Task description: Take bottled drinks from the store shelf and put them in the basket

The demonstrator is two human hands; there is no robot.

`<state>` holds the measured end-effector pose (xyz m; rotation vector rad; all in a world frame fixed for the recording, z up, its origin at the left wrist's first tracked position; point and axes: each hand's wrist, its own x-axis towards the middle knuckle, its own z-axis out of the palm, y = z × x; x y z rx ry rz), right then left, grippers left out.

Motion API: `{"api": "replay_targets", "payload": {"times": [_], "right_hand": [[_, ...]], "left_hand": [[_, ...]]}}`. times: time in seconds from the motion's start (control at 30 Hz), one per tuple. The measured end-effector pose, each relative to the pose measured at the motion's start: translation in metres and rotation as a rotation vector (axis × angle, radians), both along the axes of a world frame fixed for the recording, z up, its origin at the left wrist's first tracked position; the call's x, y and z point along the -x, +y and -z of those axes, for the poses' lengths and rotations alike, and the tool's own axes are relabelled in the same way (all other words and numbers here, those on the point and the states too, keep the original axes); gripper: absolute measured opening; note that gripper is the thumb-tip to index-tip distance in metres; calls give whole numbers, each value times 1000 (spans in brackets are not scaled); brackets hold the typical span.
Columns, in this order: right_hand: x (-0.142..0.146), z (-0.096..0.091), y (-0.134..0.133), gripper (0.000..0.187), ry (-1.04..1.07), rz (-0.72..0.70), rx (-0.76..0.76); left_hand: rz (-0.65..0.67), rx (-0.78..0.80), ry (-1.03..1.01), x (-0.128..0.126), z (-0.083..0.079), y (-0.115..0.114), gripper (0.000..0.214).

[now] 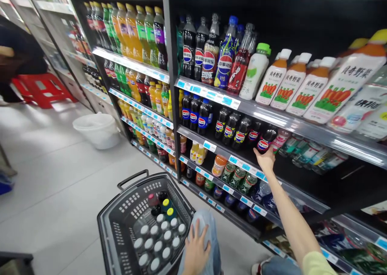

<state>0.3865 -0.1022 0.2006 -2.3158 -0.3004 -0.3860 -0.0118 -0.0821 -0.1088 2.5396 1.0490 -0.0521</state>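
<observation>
My right hand (266, 160) reaches into the second shelf, its fingers wrapped round the lower part of a dark cola bottle (267, 137) with a pink-edged label. That bottle stands beside a pink-labelled bottle (280, 140) and a row of dark cola bottles (241, 132). On my jeans-covered knee (203, 218), my left hand (197, 245) lies flat with its fingers spread, holding nothing. Just left of the knee, a dark grey shopping basket (105, 226) on the floor contains several white-capped bottles (157, 246), two yellow-capped bottles (168, 207) and a few darker ones.
The upper shelf holds large cola bottles (188, 45) and carrot juice bottles (272, 79). More drinks fill the lower shelves and the left rack. A white tub (98, 130) and a red stool (45, 87) stand on the floor at left, near a person in dark clothes (24, 53).
</observation>
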Motion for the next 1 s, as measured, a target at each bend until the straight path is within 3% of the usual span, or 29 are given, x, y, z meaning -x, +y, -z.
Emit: {"api": "replay_targets", "payload": {"times": [0.1,0.23,0.37,0.47,0.6,0.67,0.73,0.83,0.93,1.0], "right_hand": [[29,-1,-29,86,-49,-75,-65],[84,4,-84,85,10,-286,-251],[148,35,-143,76,221,-428,-436],[197,82,-181,71,358,-385,-577],[266,145,-212,63,553,-348,-763],[299,163,-219,59,657,-342,-875],[327,171,-222,58,744,-331,-989],[353,170,-223,65,902,-401,-1160],[361,168,-223,70,1054,-470,-1260],[360,171,-224,72,1078,-415,-1282]], "left_hand": [[8,-3,-28,1,2,2,62],[25,-5,-90,3,4,7,61],[-6,92,-228,-2,-4,7,56],[-17,427,-465,-17,-35,-6,49],[97,1242,-761,-47,-108,-37,62],[181,1649,-845,-61,-143,-52,72],[253,1907,-890,-71,-169,-62,80],[259,1994,-903,-80,-191,-68,79],[208,1900,-837,-85,-206,-70,79],[218,1770,-778,-88,-216,-73,74]]}}
